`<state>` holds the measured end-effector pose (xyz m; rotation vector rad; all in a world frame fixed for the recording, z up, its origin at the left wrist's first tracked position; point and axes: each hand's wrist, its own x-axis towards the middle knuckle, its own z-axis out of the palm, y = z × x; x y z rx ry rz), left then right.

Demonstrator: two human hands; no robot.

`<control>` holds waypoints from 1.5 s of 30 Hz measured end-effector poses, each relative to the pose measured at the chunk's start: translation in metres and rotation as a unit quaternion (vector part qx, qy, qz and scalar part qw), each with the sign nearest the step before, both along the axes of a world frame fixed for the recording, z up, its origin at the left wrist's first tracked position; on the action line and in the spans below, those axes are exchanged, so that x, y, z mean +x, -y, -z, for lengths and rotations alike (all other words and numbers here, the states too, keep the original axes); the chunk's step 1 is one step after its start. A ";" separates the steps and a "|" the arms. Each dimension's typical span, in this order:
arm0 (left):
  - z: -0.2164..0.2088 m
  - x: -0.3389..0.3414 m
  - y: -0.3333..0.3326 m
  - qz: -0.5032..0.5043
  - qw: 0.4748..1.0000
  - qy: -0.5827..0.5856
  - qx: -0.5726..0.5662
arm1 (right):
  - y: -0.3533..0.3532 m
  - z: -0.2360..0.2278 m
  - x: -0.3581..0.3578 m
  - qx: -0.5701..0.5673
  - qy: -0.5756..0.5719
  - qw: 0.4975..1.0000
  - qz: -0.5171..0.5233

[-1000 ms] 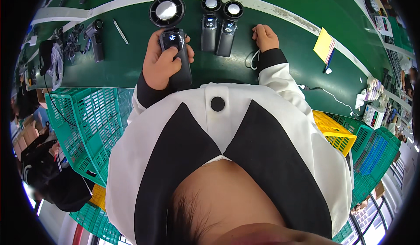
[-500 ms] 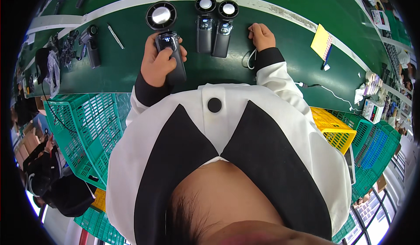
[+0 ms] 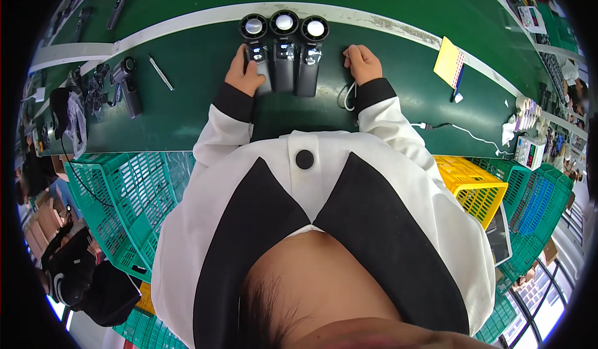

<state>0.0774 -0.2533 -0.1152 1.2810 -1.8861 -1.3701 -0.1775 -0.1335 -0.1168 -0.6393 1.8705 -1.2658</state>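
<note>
Three black handheld fans lie side by side on the green table, heads pointing away from me, small displays lit. My left hand is closed round the handle of the left fan, with the thumb on its near part. Close beside it are the middle fan and the right fan, which no hand touches. Further right, my right hand rests on the table with curled fingers. A looped white cable runs into its underside; the end within the fingers is hidden.
At the left lie another handheld fan, a silver pen and bundled dark cables. On the right are a yellow notepad and a white meter box. Green crates and a yellow crate stand below the table edge.
My left hand has set the fan it held down beside the other two, moving it away from me and to the right. The right hand stays closed near the cable. The view has shifted slightly.
</note>
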 end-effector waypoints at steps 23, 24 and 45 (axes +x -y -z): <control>-0.015 0.123 0.388 -0.356 0.715 0.601 -0.008 | -0.001 -0.002 0.005 0.042 -0.045 0.998 0.003; -0.014 0.125 0.402 -0.422 0.696 0.580 -0.035 | 0.000 -0.002 0.006 0.052 -0.077 0.996 0.002; -0.050 0.052 0.275 -0.196 0.974 -0.064 0.089 | -0.001 0.007 0.008 0.027 -0.042 0.998 0.041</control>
